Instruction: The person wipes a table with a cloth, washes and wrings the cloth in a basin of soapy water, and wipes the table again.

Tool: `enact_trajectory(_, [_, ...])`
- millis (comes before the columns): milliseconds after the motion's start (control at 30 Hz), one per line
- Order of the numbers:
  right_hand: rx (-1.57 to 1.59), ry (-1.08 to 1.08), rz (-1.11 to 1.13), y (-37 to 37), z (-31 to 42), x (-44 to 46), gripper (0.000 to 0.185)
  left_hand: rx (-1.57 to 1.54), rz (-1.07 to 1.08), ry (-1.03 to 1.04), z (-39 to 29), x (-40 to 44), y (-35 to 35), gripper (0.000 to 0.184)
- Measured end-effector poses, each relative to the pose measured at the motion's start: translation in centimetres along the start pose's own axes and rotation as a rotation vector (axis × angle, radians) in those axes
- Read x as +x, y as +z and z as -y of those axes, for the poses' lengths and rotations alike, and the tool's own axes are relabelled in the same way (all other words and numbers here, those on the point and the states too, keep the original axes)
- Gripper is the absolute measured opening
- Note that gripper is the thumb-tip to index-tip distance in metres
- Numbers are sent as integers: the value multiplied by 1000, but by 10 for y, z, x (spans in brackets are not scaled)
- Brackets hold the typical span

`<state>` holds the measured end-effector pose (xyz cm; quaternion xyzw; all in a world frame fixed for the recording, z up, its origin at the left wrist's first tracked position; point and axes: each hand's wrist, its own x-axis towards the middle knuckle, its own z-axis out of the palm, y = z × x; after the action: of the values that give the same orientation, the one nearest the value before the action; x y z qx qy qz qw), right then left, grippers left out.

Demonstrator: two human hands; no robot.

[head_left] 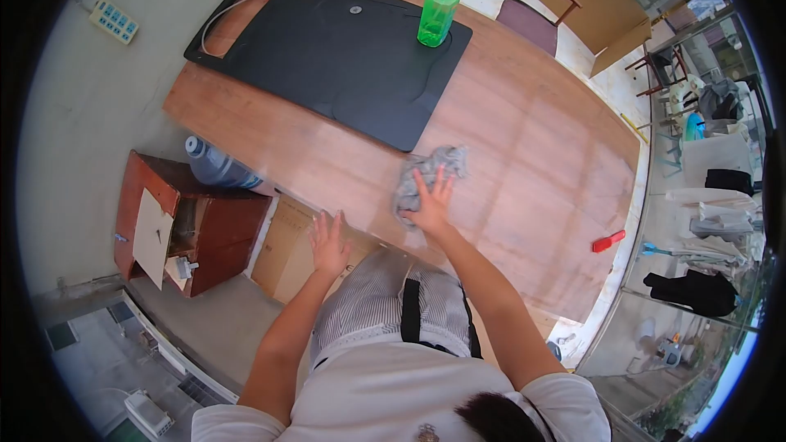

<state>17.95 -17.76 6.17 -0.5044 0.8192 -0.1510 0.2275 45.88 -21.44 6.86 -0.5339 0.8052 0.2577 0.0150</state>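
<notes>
My right hand (429, 203) lies on a crumpled grey cloth (407, 188), its fingers spread over the top. The cloth rests on the brown wooden table (524, 147), close to its near edge and just below the corner of a black board (327, 57). My left hand (329, 244) is held off to the left, by the table's near edge, with its fingers apart and nothing in them. On the board's far right corner stands a green pump bottle (440, 12), upright.
A red brush-like item (608, 241) lies at the table's right end. Left of the table are a red-brown cabinet (225, 233), a large water bottle (217, 165) and a cardboard box (282, 250). A chair (532, 20) stands beyond the far edge.
</notes>
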Motion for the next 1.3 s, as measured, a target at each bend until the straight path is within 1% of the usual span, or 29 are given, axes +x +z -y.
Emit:
enact_trajectory(67, [-53, -47, 94, 12, 36, 0, 109, 13, -46, 28, 7, -12, -1, 82])
enact_trajectory(100, [-69, -107, 134, 19, 50, -4, 107, 22, -70, 48, 10, -15, -3, 84])
enact_trajectory(200, [-91, -266, 232, 35, 84, -25, 101, 25, 1, 43, -1, -20, -21, 91])
enact_trajectory(267, [-76, -325, 269, 41, 96, -41, 96, 55, 22, 124, 0, -16, -20, 94])
enact_trajectory(300, [-115, -325, 243, 46, 94, -46, 95, 66, 34, 166, 0, -14, -17, 96])
enact_trajectory(367, [-195, -329, 192, 52, 86, -52, 91, 12, 108, 215, 4, -6, -4, 97])
enact_trajectory(400, [-186, -339, 154, 46, 81, -56, 88, -10, 146, 237, -1, -3, -4, 98])
enact_trajectory(500, [-150, -353, 151, 31, 68, -68, 80, -1, 234, 279, -16, -3, -7, 96])
enact_trajectory(600, [-167, -375, 120, 30, 46, -78, 80, -18, 315, 299, -35, -3, -11, 91])
enact_trajectory(700, [-188, -360, 150, 19, 12, -96, 81, -81, 311, 472, -49, 1, 5, 84])
enact_trajectory(800, [-212, -313, 148, 11, -31, -123, 80, -215, 394, 509, -78, -4, 16, 74])
enact_trajectory(900, [-216, -295, 54, -5, -57, -154, 80, -461, 455, 513, -99, -3, 34, 63])
enact_trajectory(933, [-196, -271, -18, -15, -54, -161, 72, -558, 427, 408, -101, -2, 43, 58])
enact_trajectory(1000, [-70, -212, -64, -2, -56, -167, 63, -751, 371, 194, -105, -1, 63, 50])
enact_trajectory(1033, [-4, -189, -86, -1, -51, -165, 58, -898, 371, 99, -101, 2, 72, 48])
enact_trajectory(1067, [48, -224, -187, -2, -47, -165, 48, -1040, 368, 0, -92, 6, 78, 46])
enact_trajectory(1100, [104, -220, -170, -5, -42, -163, 46, -1180, 361, -99, -88, 9, 72, 45])
enact_trajectory(1133, [161, -215, -151, -7, -38, -161, 44, -1140, 362, -123, -81, 10, 65, 46])
enact_trajectory(1167, [216, -208, -131, -8, -32, -159, 41, -1118, 356, -208, -74, 7, 59, 50])
enact_trajectory(1233, [279, -228, -72, -15, -6, -148, 36, -1071, 347, -377, -80, -7, 12, 58])
enact_trajectory(1267, [313, -238, -41, -17, 12, -142, 33, -1049, 427, -486, -84, -13, -17, 61])
enact_trajectory(1300, [339, -320, -6, -19, 30, -136, 33, -1285, 522, -541, -68, -13, -17, 59])
